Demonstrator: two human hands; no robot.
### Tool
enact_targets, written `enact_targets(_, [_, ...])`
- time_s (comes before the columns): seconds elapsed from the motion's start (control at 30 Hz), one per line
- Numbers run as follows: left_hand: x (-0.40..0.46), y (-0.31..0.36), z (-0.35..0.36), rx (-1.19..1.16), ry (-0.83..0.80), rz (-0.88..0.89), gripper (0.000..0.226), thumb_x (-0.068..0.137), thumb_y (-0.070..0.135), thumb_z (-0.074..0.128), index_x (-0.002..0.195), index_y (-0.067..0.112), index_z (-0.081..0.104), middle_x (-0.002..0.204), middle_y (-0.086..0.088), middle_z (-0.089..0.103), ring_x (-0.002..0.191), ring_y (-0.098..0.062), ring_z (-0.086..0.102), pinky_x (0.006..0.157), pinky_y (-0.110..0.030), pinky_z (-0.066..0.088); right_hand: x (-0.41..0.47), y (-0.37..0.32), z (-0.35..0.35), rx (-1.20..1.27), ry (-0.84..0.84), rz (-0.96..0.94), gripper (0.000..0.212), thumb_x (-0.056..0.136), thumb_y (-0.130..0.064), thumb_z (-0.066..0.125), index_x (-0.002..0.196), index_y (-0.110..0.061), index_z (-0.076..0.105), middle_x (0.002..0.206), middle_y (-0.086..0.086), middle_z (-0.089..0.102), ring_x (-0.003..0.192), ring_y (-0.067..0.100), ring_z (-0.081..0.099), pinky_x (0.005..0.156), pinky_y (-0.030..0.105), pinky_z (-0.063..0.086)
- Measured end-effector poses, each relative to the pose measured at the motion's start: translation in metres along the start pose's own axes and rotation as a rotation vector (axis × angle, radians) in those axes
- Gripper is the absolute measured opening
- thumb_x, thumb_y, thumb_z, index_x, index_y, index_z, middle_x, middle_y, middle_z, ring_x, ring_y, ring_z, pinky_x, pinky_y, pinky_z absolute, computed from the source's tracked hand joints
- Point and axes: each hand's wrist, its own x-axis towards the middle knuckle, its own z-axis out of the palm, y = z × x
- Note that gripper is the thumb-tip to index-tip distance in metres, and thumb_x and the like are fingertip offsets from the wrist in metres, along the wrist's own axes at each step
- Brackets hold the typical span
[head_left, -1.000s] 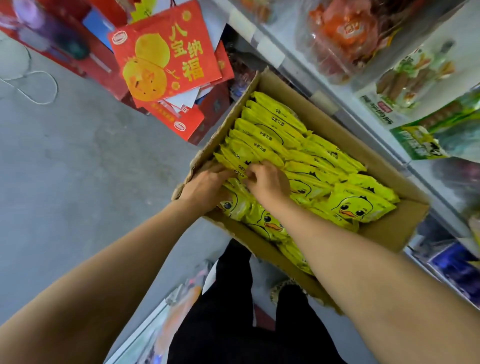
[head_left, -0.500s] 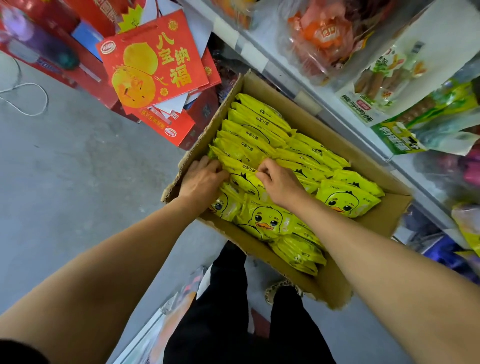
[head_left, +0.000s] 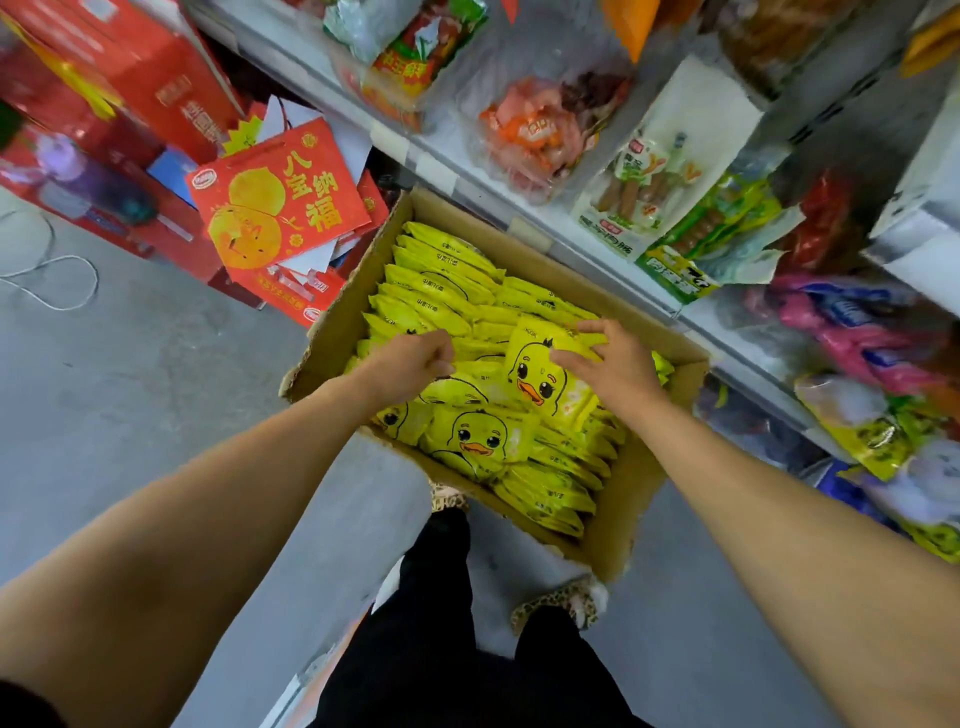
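An open cardboard box (head_left: 649, 499) on the floor is packed with rows of yellow duck-face snack packets (head_left: 441, 291). My right hand (head_left: 615, 358) grips the top of one duck packet (head_left: 537, 382), thumb on its front and fingers behind, and the packet stands tilted above the others. My left hand (head_left: 410, 364) hovers over the left rows with its fingers curled. Whether it holds anything is hidden under the hand.
A store shelf (head_left: 545, 228) with hanging snack bags runs along the right, just behind the box. Red gift boxes and bags (head_left: 280, 208) are stacked at the upper left. A white cord (head_left: 78, 270) lies on the grey floor. My legs and patterned slippers (head_left: 566, 603) stand below the box.
Both hands were dug in close together among the left rows. My right hand has moved right and raised one duck packet. My left hand has lifted out of the packets.
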Motion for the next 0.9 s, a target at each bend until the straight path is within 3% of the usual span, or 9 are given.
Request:
enact_targets(0.1, [-0.02, 0.057, 0.006, -0.045, 0.062, 0.065, 0.014, 0.099, 0.023, 0.051, 0.104, 0.011, 0.053, 0.08, -0.005, 0.062, 0.065, -0.02, 0.048, 0.054, -0.032, 0.027, -0.028, 0.014, -0.044, 0.003, 0.015, -0.004, 0.062, 0.076, -0.033, 0.083, 0.13, -0.015, 0.058, 0.127, 0.004, 0.06, 0.121, 0.016, 0.053, 0.089, 0.027, 0.043])
enact_targets(0.2, [-0.039, 0.113, 0.013, -0.046, 0.128, 0.096, 0.016, 0.101, 0.027, 0.047, 0.105, 0.012, 0.05, 0.067, 0.005, 0.051, 0.059, -0.015, 0.043, 0.054, -0.031, 0.027, -0.058, 0.028, -0.091, -0.061, 0.037, -0.021, 0.047, 0.076, -0.031, 0.083, 0.116, -0.011, 0.068, 0.117, 0.005, 0.069, 0.11, 0.021, 0.063, 0.093, 0.038, 0.051])
enact_targets(0.3, [-0.054, 0.172, 0.024, -0.06, 0.175, 0.142, 0.018, 0.101, 0.026, 0.045, 0.107, 0.01, 0.052, 0.077, -0.002, 0.058, 0.071, -0.023, 0.048, 0.058, -0.032, 0.025, -0.089, 0.044, -0.139, -0.023, 0.066, -0.038, 0.017, 0.077, -0.023, 0.082, 0.088, -0.021, 0.07, 0.095, 0.003, 0.073, 0.092, 0.024, 0.069, 0.082, 0.04, 0.055])
enact_targets(0.43, [-0.072, 0.255, 0.04, -0.098, 0.159, 0.189, 0.023, 0.097, 0.036, 0.053, 0.097, 0.014, 0.059, 0.089, -0.003, 0.061, 0.085, -0.02, 0.054, 0.067, -0.029, 0.033, -0.136, 0.063, -0.21, 0.085, 0.161, -0.109, 0.026, 0.074, -0.024, 0.082, 0.092, -0.026, 0.064, 0.101, 0.005, 0.072, 0.096, 0.026, 0.068, 0.089, 0.047, 0.054])
enact_targets(0.5, [-0.083, 0.291, 0.048, -0.203, 0.12, 0.178, 0.023, 0.088, 0.05, 0.062, 0.088, 0.027, 0.059, 0.102, 0.003, 0.066, 0.097, -0.013, 0.059, 0.083, -0.028, 0.043, -0.162, 0.068, -0.248, 0.114, 0.228, -0.163, 0.028, 0.071, -0.029, 0.082, 0.092, -0.028, 0.063, 0.102, 0.003, 0.072, 0.095, 0.023, 0.069, 0.091, 0.047, 0.054])
enact_targets(0.63, [-0.106, 0.362, 0.06, -0.26, 0.014, 0.202, 0.067, 0.064, 0.082, 0.059, 0.101, 0.027, 0.063, 0.121, 0.005, 0.061, 0.116, -0.014, 0.053, 0.103, -0.037, 0.039, -0.215, 0.072, -0.316, 0.201, 0.311, -0.284, 0.024, 0.085, -0.009, 0.073, 0.103, -0.018, 0.06, 0.099, 0.007, 0.07, 0.082, 0.017, 0.068, 0.084, 0.04, 0.057])
enact_targets(0.73, [-0.125, 0.41, 0.066, -0.349, -0.109, 0.146, 0.068, 0.074, 0.074, 0.056, 0.115, 0.019, 0.062, 0.108, 0.007, 0.066, 0.1, -0.016, 0.062, 0.093, -0.031, 0.045, -0.245, 0.074, -0.357, 0.238, 0.401, -0.33, 0.028, 0.086, -0.013, 0.072, 0.111, -0.014, 0.06, 0.095, 0.006, 0.071, 0.068, 0.007, 0.067, 0.063, 0.023, 0.055])
enact_targets(0.8, [-0.134, 0.434, 0.064, -0.451, -0.212, 0.155, 0.068, 0.071, 0.066, 0.065, 0.115, 0.015, 0.064, 0.105, -0.004, 0.073, 0.095, -0.022, 0.07, 0.09, -0.04, 0.054, -0.261, 0.071, -0.379, 0.28, 0.445, -0.357, 0.029, 0.087, -0.012, 0.072, 0.114, -0.011, 0.06, 0.095, 0.007, 0.071, 0.066, 0.007, 0.068, 0.059, 0.022, 0.054])
enact_targets(0.9, [-0.138, 0.461, 0.052, -0.439, -0.297, 0.243, 0.074, 0.061, 0.05, 0.084, 0.117, 0.005, 0.064, 0.105, -0.015, 0.073, 0.087, -0.024, 0.072, 0.076, -0.036, 0.06, -0.278, 0.062, -0.405, 0.314, 0.517, -0.429, 0.029, 0.086, -0.011, 0.072, 0.113, -0.009, 0.062, 0.098, 0.007, 0.071, 0.069, 0.007, 0.067, 0.063, 0.021, 0.053])
